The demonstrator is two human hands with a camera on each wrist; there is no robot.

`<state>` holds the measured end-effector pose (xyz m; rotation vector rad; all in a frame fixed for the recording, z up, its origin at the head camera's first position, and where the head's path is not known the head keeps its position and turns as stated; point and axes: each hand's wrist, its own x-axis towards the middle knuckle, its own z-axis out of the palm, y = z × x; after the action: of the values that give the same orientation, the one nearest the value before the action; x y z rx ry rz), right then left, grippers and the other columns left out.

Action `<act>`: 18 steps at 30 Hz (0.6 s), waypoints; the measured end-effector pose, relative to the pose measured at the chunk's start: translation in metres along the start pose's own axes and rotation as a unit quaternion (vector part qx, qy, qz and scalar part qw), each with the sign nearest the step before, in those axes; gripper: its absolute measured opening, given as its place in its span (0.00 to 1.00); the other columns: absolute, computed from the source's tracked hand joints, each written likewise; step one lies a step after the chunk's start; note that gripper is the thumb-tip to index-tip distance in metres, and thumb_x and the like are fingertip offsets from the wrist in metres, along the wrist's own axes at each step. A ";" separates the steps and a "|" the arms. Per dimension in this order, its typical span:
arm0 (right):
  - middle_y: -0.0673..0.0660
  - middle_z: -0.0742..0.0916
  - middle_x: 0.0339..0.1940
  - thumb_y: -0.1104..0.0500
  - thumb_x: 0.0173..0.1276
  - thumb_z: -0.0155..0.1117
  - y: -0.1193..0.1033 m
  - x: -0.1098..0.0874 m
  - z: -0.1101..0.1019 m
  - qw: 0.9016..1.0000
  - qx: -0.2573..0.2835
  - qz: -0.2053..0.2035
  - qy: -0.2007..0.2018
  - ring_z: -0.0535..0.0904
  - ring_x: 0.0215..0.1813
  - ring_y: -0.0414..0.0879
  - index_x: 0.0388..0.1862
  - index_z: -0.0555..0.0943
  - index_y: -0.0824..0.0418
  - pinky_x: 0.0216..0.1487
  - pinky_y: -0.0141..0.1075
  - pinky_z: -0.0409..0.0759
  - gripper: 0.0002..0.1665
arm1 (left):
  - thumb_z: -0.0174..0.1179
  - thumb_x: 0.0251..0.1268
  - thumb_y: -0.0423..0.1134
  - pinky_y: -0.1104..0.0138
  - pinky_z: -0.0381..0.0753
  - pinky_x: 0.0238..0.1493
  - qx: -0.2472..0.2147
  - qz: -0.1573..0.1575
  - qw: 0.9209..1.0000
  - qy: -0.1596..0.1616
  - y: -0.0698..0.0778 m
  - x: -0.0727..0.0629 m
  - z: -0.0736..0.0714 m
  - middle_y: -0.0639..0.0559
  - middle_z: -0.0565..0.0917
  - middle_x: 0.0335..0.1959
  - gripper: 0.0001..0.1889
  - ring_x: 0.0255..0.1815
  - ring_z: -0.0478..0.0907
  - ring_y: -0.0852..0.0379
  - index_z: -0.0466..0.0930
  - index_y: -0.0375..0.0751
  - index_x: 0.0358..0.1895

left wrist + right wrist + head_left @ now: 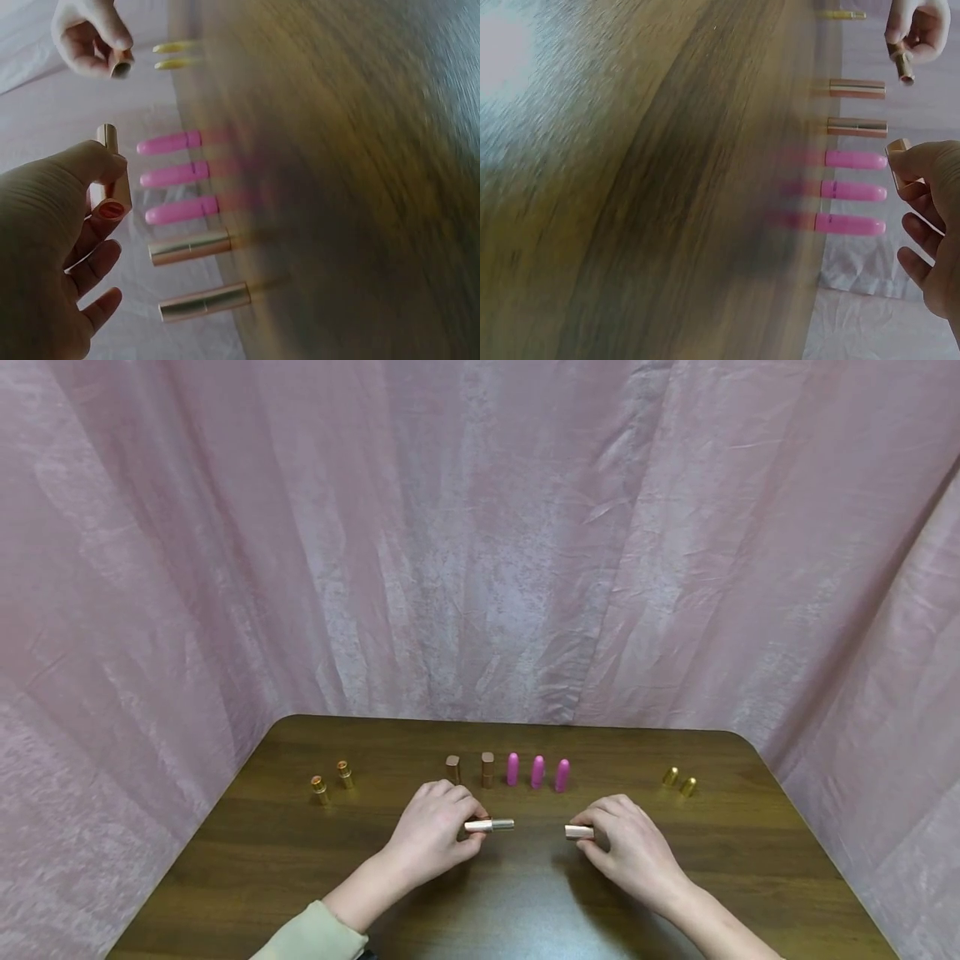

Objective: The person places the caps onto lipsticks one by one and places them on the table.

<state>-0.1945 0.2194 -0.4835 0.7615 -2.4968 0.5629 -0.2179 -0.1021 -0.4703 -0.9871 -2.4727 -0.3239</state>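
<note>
A big pink curtain (487, 527) hangs at twelve o'clock, behind a brown wooden table (247, 860). Up close, both wrist views show the wood all blurry. The left hand (433, 828) is at nine o'clock and the right hand (630, 843) at three, well apart. A green sleeve (315, 935) is cut off at the head view's bottom edge.

The left hand pinches a shiny lipstick tube (478, 826) between thumb and finger, and the thin end pokes past the fingertips toward three o'clock. Two brown-gold tubes (487, 770) stand near twelve — the left hand hides one's foot in the head view. Three pink tubes (537, 772) stand near one. Two gold tubes (320, 790) stand at ten.

The right hand pinches a cap (579, 832) at its fingertips, pointing to nine. Only the left wrist view shows its dark hole. Two little gold pieces (687, 787) sit at two. Smallest is a red label (112, 210) on the lipstick tube's bottom — only the left wrist view has it, too tiny to read.
</note>
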 end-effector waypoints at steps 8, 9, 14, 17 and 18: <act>0.36 0.85 0.41 0.58 0.49 0.85 -0.010 0.005 0.005 1.000 0.015 0.002 0.000 0.78 0.50 0.38 0.39 0.87 0.45 0.54 0.41 0.77 0.19 | 0.72 0.52 0.44 0.57 0.75 0.54 0.000 0.014 1.000 -0.005 0.011 0.007 0.008 0.65 0.81 0.33 0.08 0.39 0.75 0.59 0.83 0.58 0.35; 0.36 0.85 0.41 0.59 0.48 0.85 -0.011 0.006 0.005 1.000 0.016 0.001 0.002 0.78 0.50 0.37 0.39 0.87 0.45 0.54 0.41 0.77 0.19 | 0.72 0.53 0.44 0.57 0.75 0.54 -0.001 0.016 1.000 -0.006 0.012 0.008 0.008 0.65 0.81 0.33 0.08 0.39 0.75 0.59 0.83 0.59 0.35; 0.36 0.85 0.40 0.60 0.46 0.86 -0.018 0.010 0.010 0.999 0.027 -0.014 0.013 0.78 0.49 0.36 0.38 0.87 0.46 0.51 0.40 0.77 0.21 | 0.72 0.53 0.44 0.58 0.75 0.54 -0.006 0.020 1.000 -0.009 0.018 0.013 0.007 0.65 0.80 0.33 0.07 0.39 0.75 0.59 0.84 0.58 0.35; 0.36 0.85 0.40 0.60 0.46 0.86 -0.022 0.013 0.012 0.999 0.033 -0.022 0.015 0.78 0.48 0.36 0.38 0.87 0.46 0.50 0.40 0.77 0.21 | 0.73 0.53 0.45 0.58 0.75 0.55 -0.012 0.020 1.000 -0.012 0.020 0.014 0.008 0.65 0.81 0.33 0.08 0.39 0.75 0.58 0.84 0.58 0.35; 0.35 0.85 0.40 0.60 0.46 0.86 -0.023 0.014 0.012 0.999 0.035 -0.022 0.013 0.78 0.49 0.36 0.38 0.87 0.46 0.51 0.40 0.77 0.21 | 0.73 0.53 0.45 0.58 0.75 0.55 -0.013 0.020 1.000 -0.013 0.021 0.015 0.008 0.65 0.81 0.33 0.08 0.40 0.75 0.58 0.84 0.58 0.36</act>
<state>-0.1947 0.1906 -0.4804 0.8285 -2.4406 0.6446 -0.2151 -0.0757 -0.4688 -1.0556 -2.4743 -0.3342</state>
